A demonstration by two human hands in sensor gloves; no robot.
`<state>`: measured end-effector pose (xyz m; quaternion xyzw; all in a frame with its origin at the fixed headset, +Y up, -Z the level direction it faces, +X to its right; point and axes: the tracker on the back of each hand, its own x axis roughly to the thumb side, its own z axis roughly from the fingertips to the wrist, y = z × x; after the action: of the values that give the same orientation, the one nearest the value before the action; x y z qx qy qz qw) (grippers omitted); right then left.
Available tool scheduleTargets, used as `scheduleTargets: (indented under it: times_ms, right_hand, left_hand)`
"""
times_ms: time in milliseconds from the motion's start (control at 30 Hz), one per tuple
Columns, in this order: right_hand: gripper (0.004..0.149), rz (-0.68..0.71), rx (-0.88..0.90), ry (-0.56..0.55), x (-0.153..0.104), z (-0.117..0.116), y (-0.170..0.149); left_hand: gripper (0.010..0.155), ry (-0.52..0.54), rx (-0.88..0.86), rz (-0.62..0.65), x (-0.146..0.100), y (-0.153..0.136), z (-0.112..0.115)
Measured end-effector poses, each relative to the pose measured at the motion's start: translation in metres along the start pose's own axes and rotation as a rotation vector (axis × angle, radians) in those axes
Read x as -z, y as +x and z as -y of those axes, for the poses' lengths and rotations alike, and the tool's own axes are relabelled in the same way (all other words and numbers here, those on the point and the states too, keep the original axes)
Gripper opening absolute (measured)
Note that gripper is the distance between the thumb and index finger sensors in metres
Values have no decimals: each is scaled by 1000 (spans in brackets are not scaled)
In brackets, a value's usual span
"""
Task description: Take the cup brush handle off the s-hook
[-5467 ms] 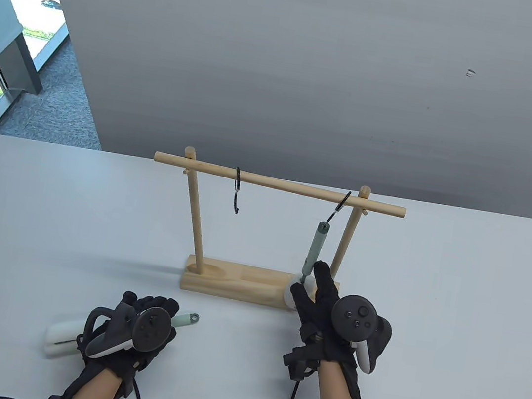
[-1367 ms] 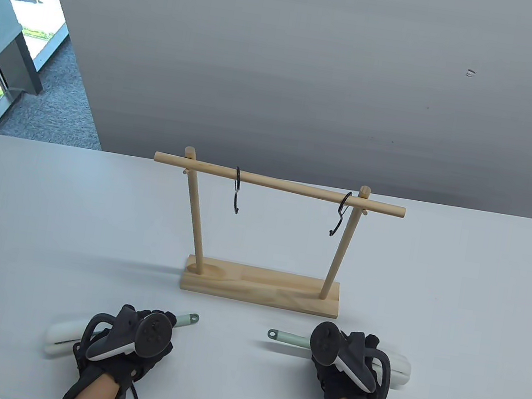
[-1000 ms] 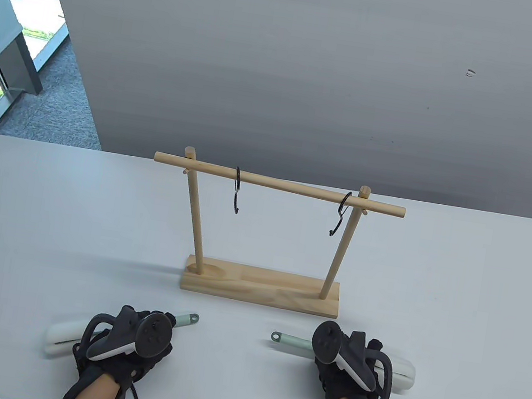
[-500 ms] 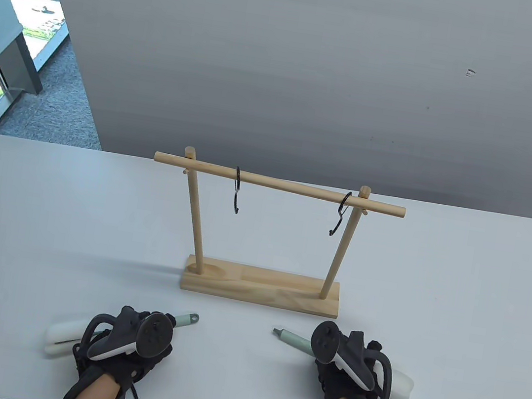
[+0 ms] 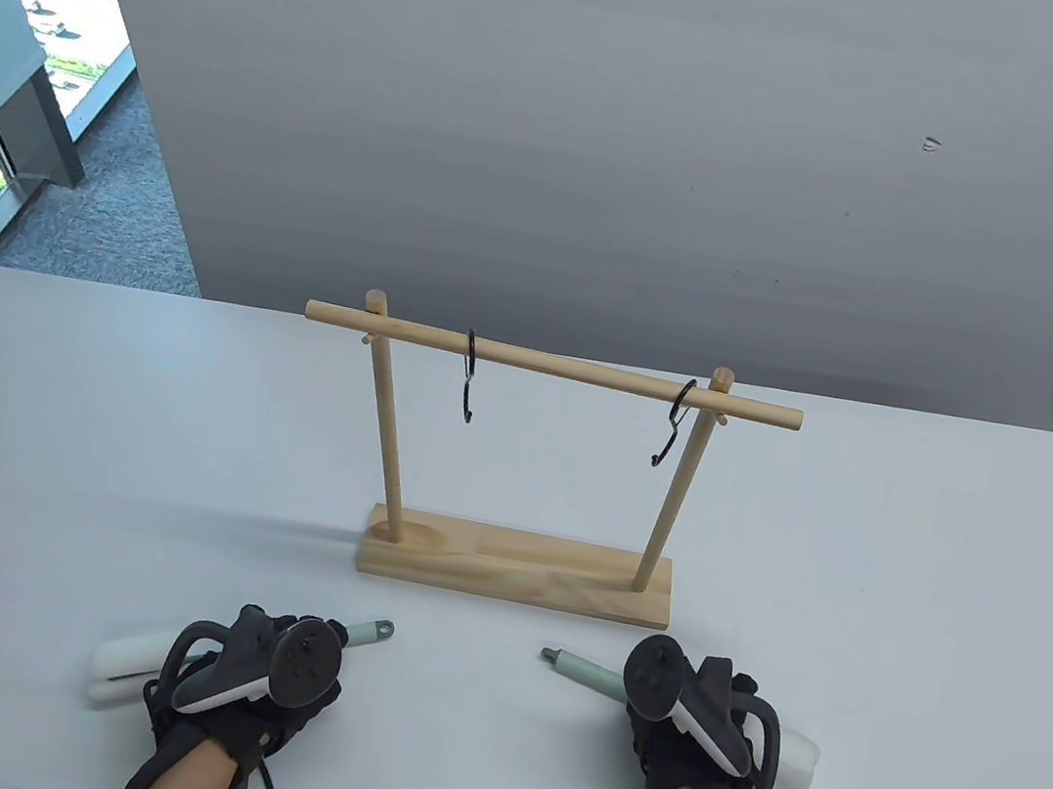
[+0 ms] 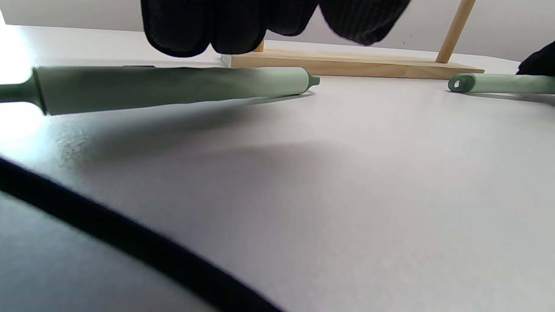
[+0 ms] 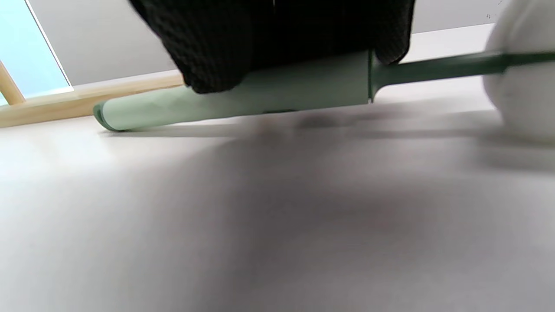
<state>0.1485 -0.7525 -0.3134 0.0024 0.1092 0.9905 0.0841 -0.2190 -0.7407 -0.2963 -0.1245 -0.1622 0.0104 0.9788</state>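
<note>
The right cup brush lies on the table in front of the rack, its pale green handle [image 5: 582,669] pointing left and its white sponge head [image 5: 797,766] to the right. My right hand [image 5: 687,710] grips that handle from above, and its fingers [image 7: 260,39] wrap over the handle [image 7: 277,93]. Both black S-hooks, the left [image 5: 467,388] and the right [image 5: 673,426], hang empty from the wooden bar [image 5: 551,365]. My left hand [image 5: 274,658] hovers over a second brush, its fingers [image 6: 204,30] just above the handle [image 6: 173,86] and not closed on it.
The wooden rack stands mid-table on a flat base [image 5: 514,579] just beyond both hands. The second brush's handle tip [image 5: 370,631] and sponge head [image 5: 118,665] stick out either side of my left hand. A glove cable [image 6: 130,242] trails near the table's front edge.
The right brush came off the right S-hook and now lies on the table under my right hand. In the last half second that hand shifted slightly right. The left hand has not moved.
</note>
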Motion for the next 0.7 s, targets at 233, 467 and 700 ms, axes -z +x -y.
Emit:
scheduleTargets:
  times_ms: [233,467,700]
  right_hand:
    - [51,25,40,-44,-4,7,-2]
    - [52,34,85,-80,-8,13,-6]
    - [60,67,107,-145,-13,17,-4]
  left_hand:
    - [61,1,0,-1,0,0,0]
    - [62,6,-1,-5,0,-1,0]
    - [66,27,1,-20,-1,-1,0]
